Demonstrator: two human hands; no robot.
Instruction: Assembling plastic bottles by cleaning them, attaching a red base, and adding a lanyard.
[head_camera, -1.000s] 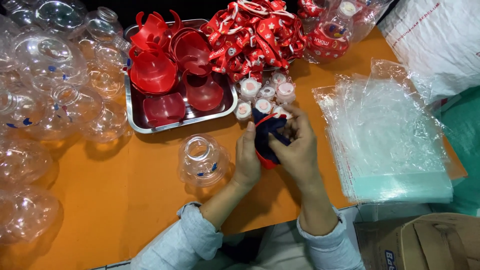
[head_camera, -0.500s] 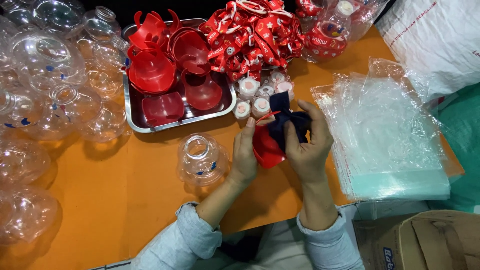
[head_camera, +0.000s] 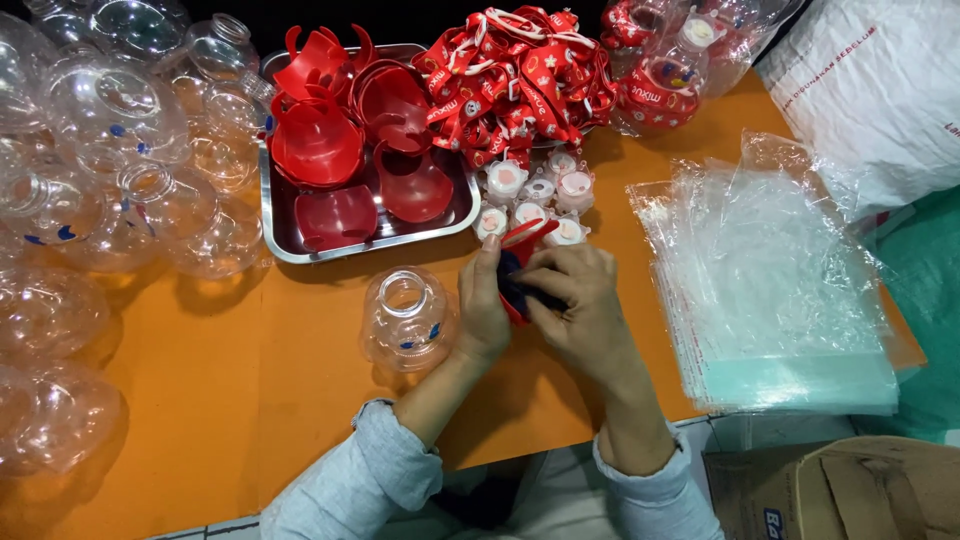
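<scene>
My left hand (head_camera: 484, 305) and my right hand (head_camera: 578, 300) meet over the orange table (head_camera: 300, 380), both closed around one small red plastic piece with a dark blue part (head_camera: 516, 272); most of it is hidden between my fingers. A clear plastic bottle (head_camera: 405, 318) stands upright just left of my left hand. Several small white caps (head_camera: 530, 190) lie right behind my hands. A metal tray (head_camera: 285, 240) with red plastic parts (head_camera: 318, 140) sits further back left.
Many clear bottles (head_camera: 90, 160) crowd the left side. A heap of red straps (head_camera: 515, 80) lies at the back. A stack of clear plastic bags (head_camera: 780, 290) lies right, a white sack (head_camera: 880, 90) behind it. A cardboard box (head_camera: 850, 490) sits at bottom right.
The red and blue piece was lifted higher half a second ago and is now lower and more enclosed by both hands. The bottle and tray have not moved.
</scene>
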